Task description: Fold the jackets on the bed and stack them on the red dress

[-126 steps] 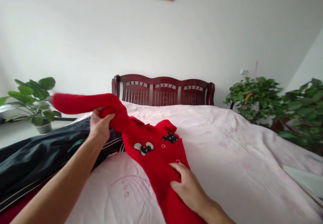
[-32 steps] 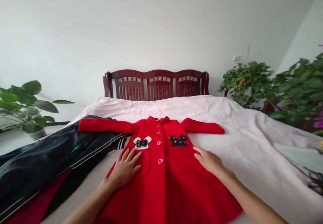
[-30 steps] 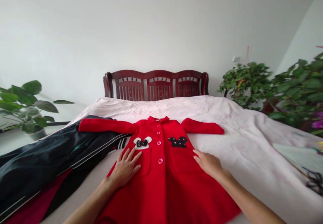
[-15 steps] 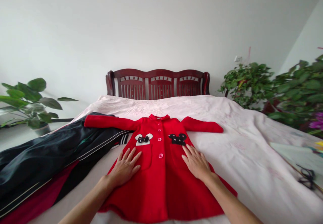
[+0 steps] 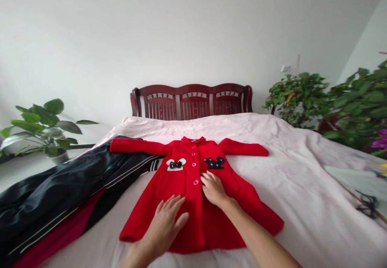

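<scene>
A red coat [image 5: 187, 219] lies spread front up on the bed, its sleeves stretched out to both sides, with a row of buttons down the middle. On its pockets are a white patch [image 5: 176, 164] and a black patch [image 5: 214, 163], both shaped like eared heads. My left hand [image 5: 166, 224] is over the lower left part of the coat, fingers extended, holding nothing. Close to the lowest visible button, my right hand [image 5: 214, 189] rests on the coat front with its fingers slightly bent and apart, nothing visible in them.
Dark clothing [image 5: 60, 187] with white stripes and a magenta part lies left, partly under the coat's sleeve. The bed [image 5: 302, 203] has a pale sheet and a dark red headboard [image 5: 193, 102]. Plants stand on both sides. Glasses [image 5: 367, 203] lie at the right.
My right hand has moved left from the pocket to the button line. My left hand has shifted right and nearer to me. The view has moved slightly.
</scene>
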A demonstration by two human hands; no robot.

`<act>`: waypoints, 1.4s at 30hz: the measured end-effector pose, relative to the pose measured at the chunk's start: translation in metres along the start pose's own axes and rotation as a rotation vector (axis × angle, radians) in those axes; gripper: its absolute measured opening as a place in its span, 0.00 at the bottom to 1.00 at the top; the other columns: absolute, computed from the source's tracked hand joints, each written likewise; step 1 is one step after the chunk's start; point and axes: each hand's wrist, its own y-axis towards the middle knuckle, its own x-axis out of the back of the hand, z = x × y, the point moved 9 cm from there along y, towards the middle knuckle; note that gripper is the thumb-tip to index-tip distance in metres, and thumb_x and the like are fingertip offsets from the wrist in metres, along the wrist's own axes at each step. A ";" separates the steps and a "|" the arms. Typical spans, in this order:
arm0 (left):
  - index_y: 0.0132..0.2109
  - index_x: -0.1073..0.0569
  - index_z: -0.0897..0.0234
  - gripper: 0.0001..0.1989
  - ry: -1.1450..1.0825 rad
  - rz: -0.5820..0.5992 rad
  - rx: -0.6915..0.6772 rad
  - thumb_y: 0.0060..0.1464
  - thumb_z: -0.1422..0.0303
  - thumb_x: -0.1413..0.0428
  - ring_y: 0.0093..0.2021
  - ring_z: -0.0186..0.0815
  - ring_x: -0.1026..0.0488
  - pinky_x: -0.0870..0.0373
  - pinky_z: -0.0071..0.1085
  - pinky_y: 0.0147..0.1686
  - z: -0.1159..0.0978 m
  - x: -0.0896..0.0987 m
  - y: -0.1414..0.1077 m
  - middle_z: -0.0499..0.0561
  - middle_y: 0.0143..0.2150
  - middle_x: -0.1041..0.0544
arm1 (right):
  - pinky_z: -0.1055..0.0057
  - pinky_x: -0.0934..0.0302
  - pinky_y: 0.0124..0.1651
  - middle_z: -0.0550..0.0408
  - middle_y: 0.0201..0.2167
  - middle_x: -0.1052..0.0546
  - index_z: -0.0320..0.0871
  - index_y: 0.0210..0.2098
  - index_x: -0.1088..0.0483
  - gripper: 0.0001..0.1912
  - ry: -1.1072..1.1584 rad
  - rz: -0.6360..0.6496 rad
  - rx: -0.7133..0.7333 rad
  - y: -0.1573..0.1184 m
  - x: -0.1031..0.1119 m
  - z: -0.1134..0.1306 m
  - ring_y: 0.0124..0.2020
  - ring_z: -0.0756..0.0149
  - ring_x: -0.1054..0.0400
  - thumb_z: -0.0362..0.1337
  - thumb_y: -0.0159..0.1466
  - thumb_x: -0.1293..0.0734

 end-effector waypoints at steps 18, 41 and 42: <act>0.73 0.51 0.55 0.60 0.012 0.000 -0.192 0.37 0.58 0.31 0.72 0.59 0.51 0.57 0.65 0.67 -0.013 -0.058 0.000 0.65 0.74 0.50 | 0.63 0.44 0.57 0.52 0.51 0.25 0.46 0.36 0.21 0.16 0.117 0.172 0.144 0.044 -0.022 0.004 0.55 0.57 0.35 0.51 0.63 0.32; 0.51 0.21 0.62 0.19 -0.813 -0.322 0.132 0.55 0.59 0.43 0.57 0.50 0.26 0.37 0.50 0.64 0.034 -0.014 -0.010 0.57 0.52 0.19 | 0.62 0.42 0.54 0.48 0.36 0.22 0.45 0.35 0.26 0.14 -0.173 -0.101 0.059 0.020 -0.012 0.035 0.44 0.56 0.32 0.47 0.68 0.37; 0.51 0.21 0.64 0.21 -0.877 -0.349 0.187 0.57 0.56 0.45 0.53 0.50 0.23 0.30 0.48 0.58 0.047 -0.005 -0.012 0.58 0.48 0.17 | 0.62 0.42 0.53 0.48 0.36 0.22 0.45 0.35 0.26 0.15 -0.134 -0.102 0.030 0.020 -0.008 0.032 0.45 0.56 0.32 0.47 0.69 0.38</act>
